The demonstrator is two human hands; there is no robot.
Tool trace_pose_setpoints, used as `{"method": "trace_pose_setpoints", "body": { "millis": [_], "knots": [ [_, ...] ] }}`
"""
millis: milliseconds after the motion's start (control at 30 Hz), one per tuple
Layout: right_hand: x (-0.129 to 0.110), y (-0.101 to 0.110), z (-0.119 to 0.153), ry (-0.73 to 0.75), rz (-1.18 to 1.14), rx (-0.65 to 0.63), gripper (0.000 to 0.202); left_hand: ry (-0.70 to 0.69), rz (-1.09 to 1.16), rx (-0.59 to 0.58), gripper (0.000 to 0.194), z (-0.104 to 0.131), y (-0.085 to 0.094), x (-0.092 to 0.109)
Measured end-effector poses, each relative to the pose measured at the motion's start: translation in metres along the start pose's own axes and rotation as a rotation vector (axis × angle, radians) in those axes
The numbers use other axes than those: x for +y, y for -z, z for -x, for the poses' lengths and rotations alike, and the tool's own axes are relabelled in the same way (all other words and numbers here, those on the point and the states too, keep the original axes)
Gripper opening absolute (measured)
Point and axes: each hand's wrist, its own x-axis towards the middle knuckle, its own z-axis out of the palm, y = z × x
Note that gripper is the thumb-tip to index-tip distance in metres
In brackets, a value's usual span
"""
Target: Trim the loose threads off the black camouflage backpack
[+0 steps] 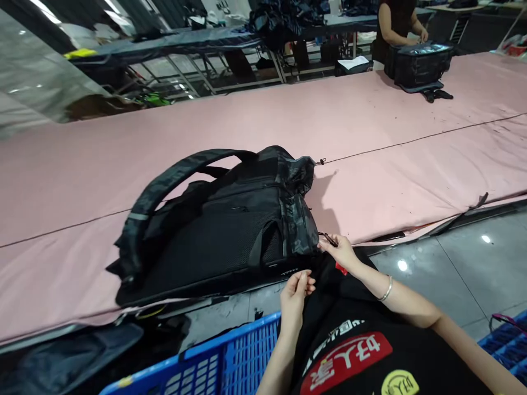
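Note:
A black backpack with camouflage-patterned parts (pixel 242 219) lies on its side on the pink-covered table, its strap arching up at the left. Just below its right end, my left hand (pixel 297 288) has its fingers curled together, with what they pinch, if anything, too small to tell. My right hand (pixel 337 249) is closed on a small dark cord or clip at the lower right corner of the bag. A thin bracelet (pixel 386 288) is round my right wrist.
The pink-covered table (pixel 370 186) runs across the view. At the back right a person (pixel 397 27) handles another black bag (pixel 420 63). A blue plastic basket (pixel 247 356) stands below the near table edge, another blue basket (pixel 504 345) at the lower right.

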Motion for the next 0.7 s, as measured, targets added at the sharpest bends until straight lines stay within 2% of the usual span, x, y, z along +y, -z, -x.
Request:
{"method": "trace_pose_setpoints", "body": {
  "millis": [133,267,333,433,567,700],
  "knots": [
    [-0.012,-0.016,-0.002,0.041,0.137,-0.016,0.034,-0.040,0.002,0.039,0.054,-0.011,0.000,-0.014],
    [-0.012,-0.030,-0.005,0.061,0.266,-0.015,0.036,-0.176,-0.402,0.115,0.044,-0.025,0.007,-0.026],
    [-0.003,-0.034,-0.009,0.072,0.315,-0.017,0.037,-0.264,-0.611,0.202,0.039,-0.033,0.010,-0.025],
    [0.010,-0.037,-0.013,0.079,0.318,-0.010,0.036,-0.346,-0.779,0.332,0.034,-0.046,0.010,-0.019],
    [0.009,-0.035,-0.014,0.042,0.260,-0.033,0.038,-0.519,-0.810,0.353,0.033,-0.051,0.006,-0.015],
    [0.000,-0.033,-0.016,0.022,0.191,-0.062,0.040,-0.613,-0.714,0.295,0.032,-0.038,0.014,-0.014]
  ]
}}
